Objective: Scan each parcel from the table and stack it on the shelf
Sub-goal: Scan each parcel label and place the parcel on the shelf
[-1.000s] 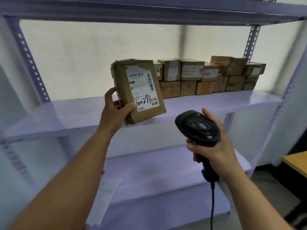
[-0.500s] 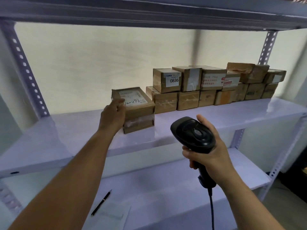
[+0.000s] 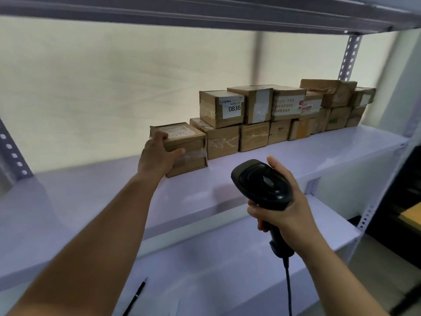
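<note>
On the shelf (image 3: pixel 296 156) I see a row of brown parcels (image 3: pixel 257 119) stacked two high; the far ones blur, so I can't count them. My left hand (image 3: pixel 157 158), arm outstretched, grips one more parcel (image 3: pixel 189 151), flat just beside the row's left end. My right hand (image 3: pixel 289 213) holds one scanner (image 3: pixel 262 181), handle down. One pen (image 3: pixel 135 296) lies on the lower shelf (image 3: pixel 227 258).

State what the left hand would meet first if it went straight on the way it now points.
The parcel it grips. Pushed further, the left hand would likely drive that parcel against the neighbouring bottom-row box; depth there is unclear.
</note>
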`<action>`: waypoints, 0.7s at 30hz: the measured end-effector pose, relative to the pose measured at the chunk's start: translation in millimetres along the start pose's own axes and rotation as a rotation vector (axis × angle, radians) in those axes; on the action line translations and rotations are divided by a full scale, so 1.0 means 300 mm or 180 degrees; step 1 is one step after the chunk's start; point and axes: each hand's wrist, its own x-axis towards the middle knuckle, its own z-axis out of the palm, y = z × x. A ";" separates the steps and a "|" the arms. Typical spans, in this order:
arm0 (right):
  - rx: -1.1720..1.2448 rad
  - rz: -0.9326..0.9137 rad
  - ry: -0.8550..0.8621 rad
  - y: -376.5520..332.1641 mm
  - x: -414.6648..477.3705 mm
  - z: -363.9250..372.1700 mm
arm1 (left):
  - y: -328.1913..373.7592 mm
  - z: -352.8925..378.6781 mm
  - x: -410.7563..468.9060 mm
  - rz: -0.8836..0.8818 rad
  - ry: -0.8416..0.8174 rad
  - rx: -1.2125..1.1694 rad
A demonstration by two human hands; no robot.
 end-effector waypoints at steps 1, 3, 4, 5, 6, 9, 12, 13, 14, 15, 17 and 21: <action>-0.0003 -0.0004 0.0026 -0.001 0.000 0.000 | 0.002 0.010 0.018 -0.0008 -0.0002 0.0012; -0.0053 -0.0003 0.0079 -0.002 0.001 -0.006 | 0.003 0.024 0.044 -0.0004 -0.0010 0.0037; -0.0075 0.0007 0.0103 -0.002 0.001 -0.010 | 0.002 0.030 0.053 -0.0002 -0.0017 0.0043; -0.0078 0.0015 0.0128 -0.002 0.000 -0.016 | -0.001 0.034 0.061 0.0001 -0.0026 0.0049; -0.0069 0.0018 0.0154 -0.001 -0.001 -0.022 | -0.005 0.038 0.069 0.0006 -0.0033 0.0057; -0.0079 0.0015 0.0199 0.003 -0.009 -0.037 | -0.007 0.045 0.084 0.0003 -0.0031 0.0042; -0.0082 0.0011 0.0227 0.010 -0.017 -0.051 | -0.008 0.055 0.087 -0.0047 -0.0009 0.0009; -0.0074 0.0008 0.0232 0.012 -0.020 -0.057 | -0.010 0.058 0.086 -0.0069 0.0004 -0.0019; -0.0067 0.0004 0.0237 0.012 -0.023 -0.065 | -0.011 0.061 0.085 -0.0089 0.0022 -0.0058; -0.0062 0.0002 0.0245 0.012 -0.026 -0.073 | -0.011 0.064 0.082 -0.0097 0.0045 -0.0079; -0.0052 -0.0001 0.0267 0.009 -0.031 -0.096 | 0.003 0.068 0.064 -0.0093 0.0153 -0.0021; -0.0047 -0.0076 0.0269 0.002 -0.042 -0.158 | 0.101 0.087 -0.004 0.0145 0.0651 -0.0035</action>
